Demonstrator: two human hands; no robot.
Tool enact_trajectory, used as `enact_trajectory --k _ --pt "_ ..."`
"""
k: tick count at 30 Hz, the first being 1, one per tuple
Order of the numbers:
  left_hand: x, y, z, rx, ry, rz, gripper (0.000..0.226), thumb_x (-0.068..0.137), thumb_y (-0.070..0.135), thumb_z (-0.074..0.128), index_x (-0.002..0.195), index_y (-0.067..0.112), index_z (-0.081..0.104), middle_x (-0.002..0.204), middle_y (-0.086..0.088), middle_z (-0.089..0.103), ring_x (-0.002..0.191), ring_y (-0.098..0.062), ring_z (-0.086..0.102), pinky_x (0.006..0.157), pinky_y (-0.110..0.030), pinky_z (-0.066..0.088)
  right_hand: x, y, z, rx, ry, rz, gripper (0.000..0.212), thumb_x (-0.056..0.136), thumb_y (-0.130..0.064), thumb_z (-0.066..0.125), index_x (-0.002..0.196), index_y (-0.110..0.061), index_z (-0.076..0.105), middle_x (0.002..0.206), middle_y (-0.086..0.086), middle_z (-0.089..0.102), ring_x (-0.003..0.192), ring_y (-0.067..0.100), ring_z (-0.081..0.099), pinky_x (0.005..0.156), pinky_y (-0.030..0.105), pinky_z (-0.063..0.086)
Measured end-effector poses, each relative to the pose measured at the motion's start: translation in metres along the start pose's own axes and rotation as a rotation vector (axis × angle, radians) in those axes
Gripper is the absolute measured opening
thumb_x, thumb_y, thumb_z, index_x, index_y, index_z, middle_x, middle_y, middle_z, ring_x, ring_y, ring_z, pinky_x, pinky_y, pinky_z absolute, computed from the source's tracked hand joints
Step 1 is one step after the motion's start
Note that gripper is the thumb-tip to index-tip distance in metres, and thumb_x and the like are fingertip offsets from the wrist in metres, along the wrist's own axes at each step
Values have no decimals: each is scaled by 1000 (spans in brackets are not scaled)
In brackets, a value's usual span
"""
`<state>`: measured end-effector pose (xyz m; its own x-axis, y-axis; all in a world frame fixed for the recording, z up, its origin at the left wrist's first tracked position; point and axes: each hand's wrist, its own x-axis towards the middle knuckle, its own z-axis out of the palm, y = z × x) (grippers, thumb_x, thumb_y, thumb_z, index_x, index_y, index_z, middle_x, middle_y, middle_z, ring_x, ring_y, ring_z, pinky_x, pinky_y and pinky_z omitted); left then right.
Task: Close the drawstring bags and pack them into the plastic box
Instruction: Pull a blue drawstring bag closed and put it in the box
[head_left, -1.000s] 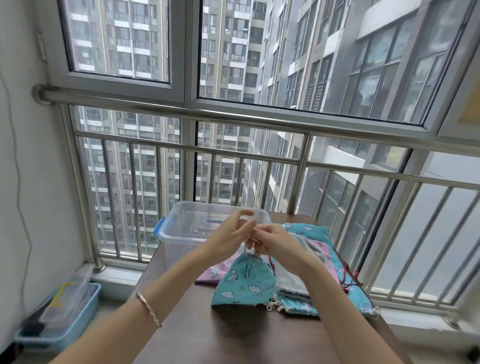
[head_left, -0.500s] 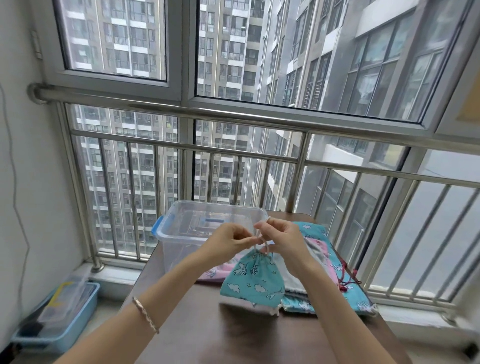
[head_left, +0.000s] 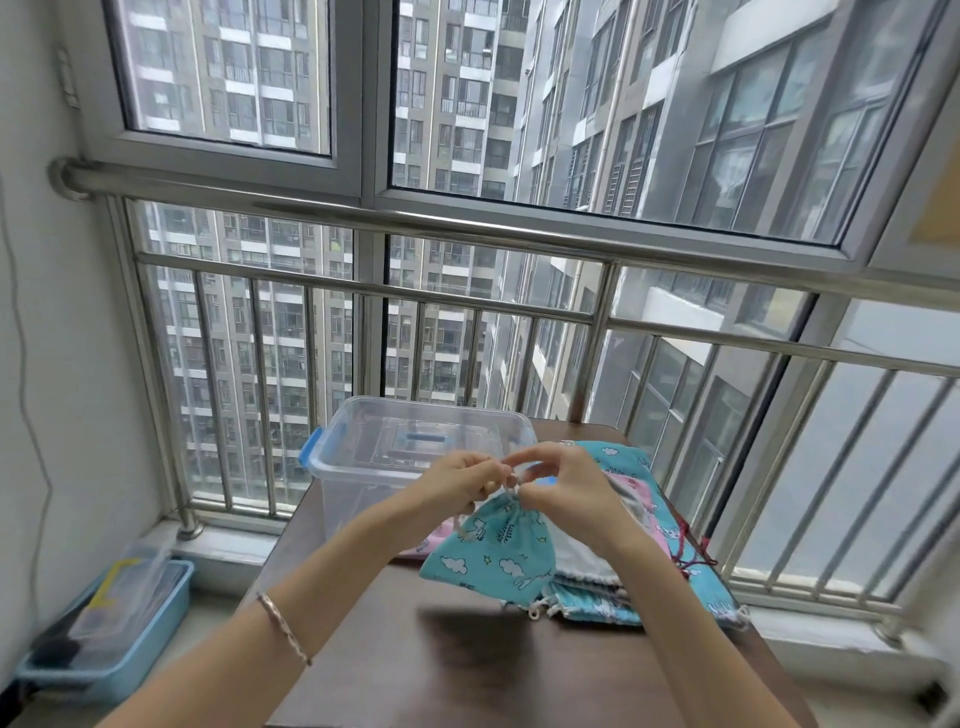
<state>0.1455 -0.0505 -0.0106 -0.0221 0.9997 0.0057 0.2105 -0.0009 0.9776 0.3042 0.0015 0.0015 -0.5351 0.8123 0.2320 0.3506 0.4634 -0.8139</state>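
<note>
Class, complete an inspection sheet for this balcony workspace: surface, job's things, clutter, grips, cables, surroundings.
Surface: dark wooden table.
Job's things: teal drawstring bag held up, mouth gathered; pile of bags beside it; clear plastic box behind.
Clutter: blue tray of oddments on floor, left.
Grips: left hand and right hand pinch the bag's cord.
Cables: thin wire down left wall.
Surroundings: steel railing, windows, tower blocks outside.

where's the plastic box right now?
Head view: the clear plastic box sits at the far-left corner of the table by the window railing, behind the left hand, which pinches the drawstring of the teal bag; the bag pile lies to its right.
</note>
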Motion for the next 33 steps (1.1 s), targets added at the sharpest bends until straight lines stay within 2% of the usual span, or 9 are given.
enact_trajectory --k 4,6,8,12,14,18,23,27,33 --pt "0 -2 -1 107 -2 27 21 93 27 56 75 18 63 61 9 45 57 -6 38 55 -17 31 1 -5 1 -114 49 -90 13 77 -6 67 79 -17 75 69 -4 72 63 2 65 60 18 52" --pt "-1 0 -4 146 10 62 22 93 27 57 74 18 64 57 13 46 53 -3 37 52 -15 30 3 -3 1 -60 36 -64 15 77 -2 61 76 -15 69 69 0 72 61 6 64 62 25 53" --pt "-2 2 -7 196 26 95 21 94 26 57 77 16 65 55 13 48 51 -5 37 51 -17 29 5 -1 -1 139 -45 9 13 74 2 56 79 -10 60 71 9 67 65 16 61 66 36 51" --pt "-6 2 -9 248 49 166 27 97 25 52 87 3 64 70 -3 50 65 -18 39 59 -25 32 9 3 -6 647 -260 117 22 78 15 51 83 -6 48 70 8 61 63 17 58 64 26 47" --pt "-6 0 -9 253 54 195 29 98 25 50 85 4 64 75 -7 55 70 -19 44 66 -30 37 10 5 -5 737 -280 118 25 81 17 53 89 -6 49 74 10 60 66 19 58 63 25 47" --pt "-3 -6 -11 285 58 187 28 98 29 50 83 12 65 80 -11 62 73 -19 51 70 -35 40 5 4 2 499 -184 63 27 81 8 67 100 -5 52 79 9 65 71 19 63 63 25 49" --pt "-4 -2 -11 233 30 130 25 99 21 49 98 4 66 69 9 59 50 9 50 53 -7 37 -1 -3 9 252 -105 -45 26 79 -6 77 103 -12 68 81 2 70 70 8 64 60 20 50" --pt "-3 -3 -15 83 35 55 22 100 24 48 93 13 66 60 16 53 56 -1 42 54 -14 33 -3 0 8 394 -123 -54 30 81 2 73 108 -11 72 90 10 75 79 15 68 66 23 52" --pt "-6 -7 -14 -99 -62 48 23 98 23 50 84 16 67 62 10 54 53 -3 38 53 -15 31 -1 3 14 233 -4 -117 29 80 3 69 102 -16 74 90 1 74 80 10 68 60 23 55"
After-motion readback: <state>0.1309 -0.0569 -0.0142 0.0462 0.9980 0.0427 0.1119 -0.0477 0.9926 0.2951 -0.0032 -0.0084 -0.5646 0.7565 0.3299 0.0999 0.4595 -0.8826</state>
